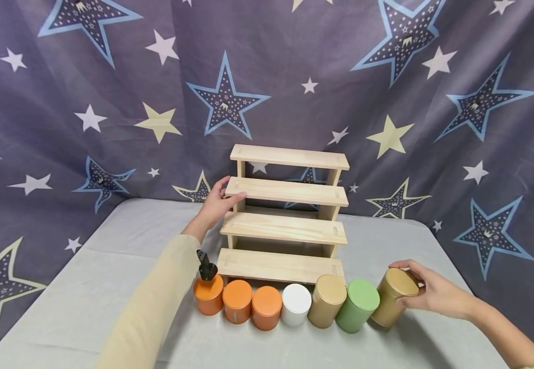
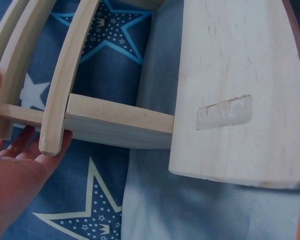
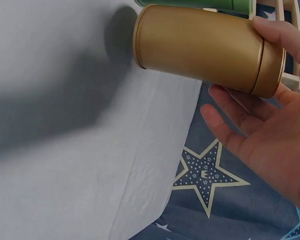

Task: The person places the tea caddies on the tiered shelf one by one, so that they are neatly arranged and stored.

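Observation:
A pale wooden tiered display shelf (image 1: 285, 227) stands at the middle of the table. At its left end my left hand (image 1: 215, 204) grips the second tier from the top, thumb over the plank; in the left wrist view the fingers (image 2: 24, 142) pass behind the wood. My right hand (image 1: 439, 293) holds a gold lidded tin (image 1: 389, 302) near its top, at the right end of a row. In the right wrist view, thumb and fingers are around the lid end of that gold tin (image 3: 200, 47). Beside it stands a green tin (image 1: 358, 306).
Leftward along the shelf's front run another gold tin (image 1: 327, 301), a white tin (image 1: 296, 305) and three orange tins (image 1: 267, 308). A small black device (image 1: 207, 266) shows above the leftmost orange tin. Behind the grey-covered table (image 1: 82, 307) hangs a star-patterned curtain (image 1: 276, 51).

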Demonstrator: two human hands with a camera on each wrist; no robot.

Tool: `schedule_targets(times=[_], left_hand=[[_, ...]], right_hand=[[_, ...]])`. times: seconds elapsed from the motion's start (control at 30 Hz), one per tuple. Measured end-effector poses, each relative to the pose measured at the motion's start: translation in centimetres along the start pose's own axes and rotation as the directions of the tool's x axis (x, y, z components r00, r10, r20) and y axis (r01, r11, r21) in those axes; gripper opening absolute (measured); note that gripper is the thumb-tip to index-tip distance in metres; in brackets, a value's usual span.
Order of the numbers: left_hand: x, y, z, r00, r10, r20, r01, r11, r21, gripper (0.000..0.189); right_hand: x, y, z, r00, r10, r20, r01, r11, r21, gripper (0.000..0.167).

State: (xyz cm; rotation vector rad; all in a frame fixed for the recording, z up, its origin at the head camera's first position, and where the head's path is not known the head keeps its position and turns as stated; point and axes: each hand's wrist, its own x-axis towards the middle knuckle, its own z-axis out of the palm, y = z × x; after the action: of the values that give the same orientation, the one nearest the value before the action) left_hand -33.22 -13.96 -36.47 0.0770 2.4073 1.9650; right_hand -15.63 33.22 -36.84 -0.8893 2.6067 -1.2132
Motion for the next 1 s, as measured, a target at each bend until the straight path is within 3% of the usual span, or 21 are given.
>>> schedule_targets(times=[0.1, 0.33, 0.53, 0.8, 1.0], left_hand=[[0.0, -0.1, 0.0, 1.0, -0.003, -0.001, 0.003, 1.0, -0.003, 0.086], [0.1, -0.1, 0.0, 1.0, 0.004, -0.003, -0.004, 1.0, -0.003, 0.086], [0.1, -0.2, -0.1, 1.0, 0.004, 0.004, -0.004, 1.0, 0.002, 0.087], [-0.1, -0.3, -0.1, 1.0, 0.016, 0.015, -0.016, 1.0, 0.016, 0.09], [-0.1, -0.3, -0.2, 0.999, 0.022, 0.026, -0.022, 1.0, 0.021, 0.092]], right_hand=[[0.0, -0.2, -0.3, 0.998, 0.008, -0.061, -0.01, 1.0, -0.029, 0.057], [0.2, -0.8, -1.4, 0.978, 0.102, -0.183, -0.122, 0.987, -0.101, 0.058], [0.7, -1.3, -2.2, 0.951, 0.1, -0.292, -0.148, 0.978, -0.145, 0.06], [1.6, -2.2, -3.1, 0.924, 0.145, -0.355, -0.196, 0.974, -0.112, 0.06], [2.4, -3.0, -3.7, 0.909, 0.118, -0.399, -0.174, 0.979, -0.106, 0.058]])
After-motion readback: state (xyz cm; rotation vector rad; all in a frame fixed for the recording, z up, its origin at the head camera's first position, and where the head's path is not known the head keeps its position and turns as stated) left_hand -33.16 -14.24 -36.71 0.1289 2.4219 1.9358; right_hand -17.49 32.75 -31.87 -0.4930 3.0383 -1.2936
